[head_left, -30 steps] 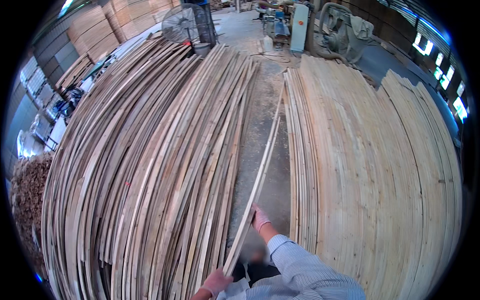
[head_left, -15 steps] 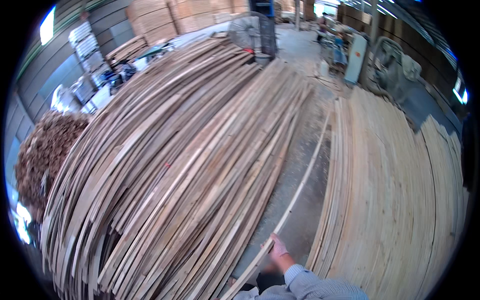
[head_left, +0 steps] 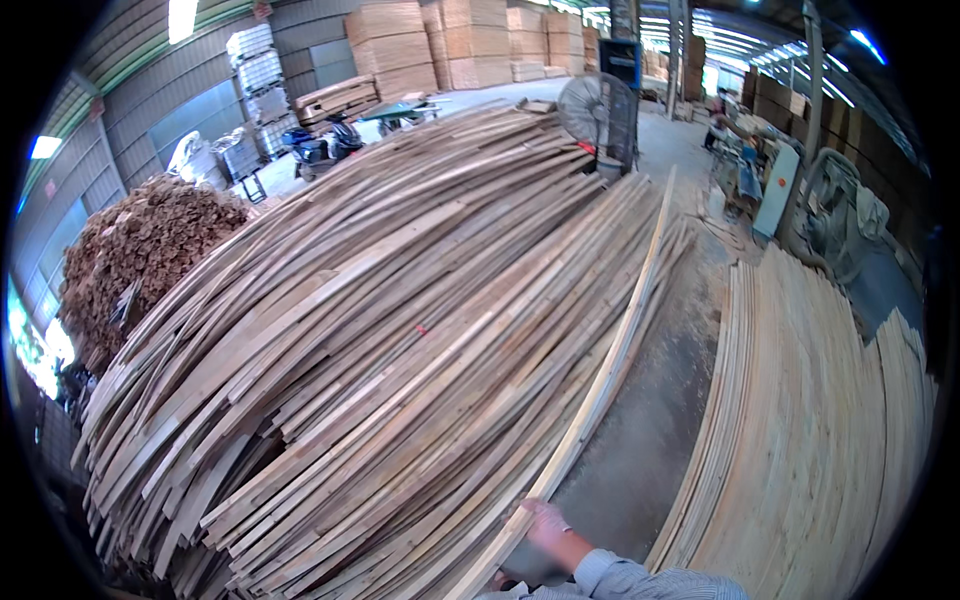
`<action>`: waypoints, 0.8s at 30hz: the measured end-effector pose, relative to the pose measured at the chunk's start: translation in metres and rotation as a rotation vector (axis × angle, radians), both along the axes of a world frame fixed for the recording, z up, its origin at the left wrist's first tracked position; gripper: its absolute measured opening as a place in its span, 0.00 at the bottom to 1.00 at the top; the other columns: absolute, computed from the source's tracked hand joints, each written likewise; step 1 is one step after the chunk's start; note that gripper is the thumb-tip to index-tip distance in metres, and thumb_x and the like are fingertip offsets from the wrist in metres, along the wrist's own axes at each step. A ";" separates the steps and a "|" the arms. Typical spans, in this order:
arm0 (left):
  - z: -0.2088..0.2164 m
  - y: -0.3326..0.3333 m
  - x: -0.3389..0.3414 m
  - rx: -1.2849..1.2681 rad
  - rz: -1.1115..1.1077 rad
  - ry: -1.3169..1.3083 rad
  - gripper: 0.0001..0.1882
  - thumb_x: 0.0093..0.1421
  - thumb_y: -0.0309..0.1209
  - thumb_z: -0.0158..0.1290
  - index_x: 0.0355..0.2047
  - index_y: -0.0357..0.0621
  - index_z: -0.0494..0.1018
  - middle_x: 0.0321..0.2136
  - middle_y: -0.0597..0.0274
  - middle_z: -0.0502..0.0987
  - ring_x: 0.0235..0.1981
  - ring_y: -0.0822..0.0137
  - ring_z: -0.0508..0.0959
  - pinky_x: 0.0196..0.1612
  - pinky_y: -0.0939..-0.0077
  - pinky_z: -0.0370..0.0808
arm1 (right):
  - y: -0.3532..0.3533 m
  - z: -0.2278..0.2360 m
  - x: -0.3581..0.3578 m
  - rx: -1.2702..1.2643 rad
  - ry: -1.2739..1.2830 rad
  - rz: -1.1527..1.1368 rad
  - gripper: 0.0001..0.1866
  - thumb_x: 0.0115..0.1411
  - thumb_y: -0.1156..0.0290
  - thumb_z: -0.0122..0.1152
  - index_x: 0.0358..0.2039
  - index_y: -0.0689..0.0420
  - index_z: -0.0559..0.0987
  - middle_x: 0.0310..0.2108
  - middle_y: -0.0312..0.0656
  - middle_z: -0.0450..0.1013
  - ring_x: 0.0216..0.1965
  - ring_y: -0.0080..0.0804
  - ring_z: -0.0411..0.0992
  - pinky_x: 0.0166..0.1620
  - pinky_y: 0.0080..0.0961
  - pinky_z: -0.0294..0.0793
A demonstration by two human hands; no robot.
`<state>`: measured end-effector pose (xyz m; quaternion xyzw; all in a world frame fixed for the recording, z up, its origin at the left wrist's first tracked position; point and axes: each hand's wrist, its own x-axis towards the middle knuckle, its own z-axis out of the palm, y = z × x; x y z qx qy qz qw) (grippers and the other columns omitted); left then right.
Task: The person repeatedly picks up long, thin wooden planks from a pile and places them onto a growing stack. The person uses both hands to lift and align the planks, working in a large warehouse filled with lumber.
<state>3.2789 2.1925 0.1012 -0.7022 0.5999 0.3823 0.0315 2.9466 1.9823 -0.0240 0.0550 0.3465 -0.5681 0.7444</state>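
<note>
The strip (head_left: 578, 430) has shifted over the left pile (head_left: 400, 370); near end cut off.

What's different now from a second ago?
The far end of the wooden strip has swung left, from beside the right-hand stack to over the left-hand pile; the view has turned left. The right hand still grips it. The left hand, on the strip earlier, no longer shows clearly. Pile and stack look unchanged.

Left of the caged fan (head_left: 592, 108), a white roof panel (head_left: 183, 20) glows; right of it, a bluish light strip (head_left: 868, 46) glares. Below the fan, evenly lit wooden battens (head_left: 430, 340) bow with fisheye distortion, soft in detail.
</note>
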 end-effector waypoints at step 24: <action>-0.054 -0.066 -0.014 -0.146 0.264 -0.013 0.38 0.58 0.47 0.55 0.62 0.36 0.60 0.45 0.38 0.72 0.47 0.43 0.71 0.50 0.51 0.66 | -0.142 -0.023 0.094 0.101 0.167 0.434 0.21 0.54 0.82 0.57 0.48 0.62 0.64 0.35 0.50 0.69 0.34 0.54 0.75 0.39 0.55 0.79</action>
